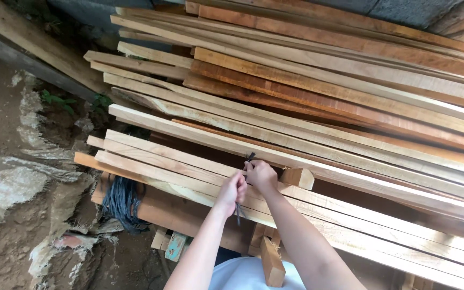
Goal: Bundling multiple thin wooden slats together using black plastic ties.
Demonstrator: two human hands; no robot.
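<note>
Both hands are gripping a thin dark strap over rough-sawn planks.

The left hand [232, 192] and right hand [260, 175] are closing tightly on what seems a flat strap [249, 159], against pale, long planks [350, 177].

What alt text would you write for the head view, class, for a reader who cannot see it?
Two hands, left hand and right hand, meet on a dark thin strap over stacked planks. A small wood block lies beside them, with a dark cord bundle lower left on the dirt ground.
</note>
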